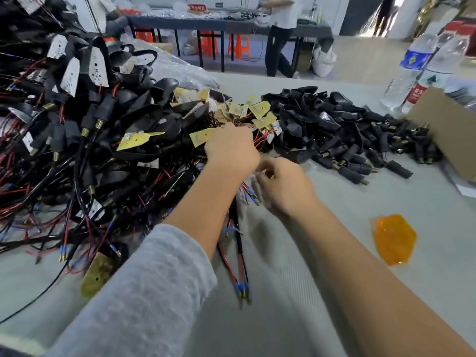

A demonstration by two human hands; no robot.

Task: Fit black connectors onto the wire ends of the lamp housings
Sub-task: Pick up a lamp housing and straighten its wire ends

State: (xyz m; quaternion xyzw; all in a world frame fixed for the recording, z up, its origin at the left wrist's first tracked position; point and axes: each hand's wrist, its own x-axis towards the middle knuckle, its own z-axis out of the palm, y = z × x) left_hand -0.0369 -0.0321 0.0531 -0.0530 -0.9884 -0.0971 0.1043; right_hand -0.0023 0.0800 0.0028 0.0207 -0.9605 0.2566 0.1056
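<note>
A big tangle of black lamp housings [85, 119] with red and black wires and small yellow or white boards covers the left of the table. My left hand [231, 150] reaches into its right edge among yellow boards [260, 109], fingers curled down and hidden. My right hand [280, 184] sits just beside it, fingers curled around a bunch of wire ends [251, 195] with blue sleeves and brass tips. Loose black connectors [360, 155] with brass pins lie heaped to the right. More wires [240, 274] trail toward me under my arms.
An orange translucent lens [395, 239] lies on the grey table at right. A cardboard box [448, 127] and two plastic bottles [412, 65] stand at the far right. Behind, a person stands at a dark workbench [226, 24] with orange stools.
</note>
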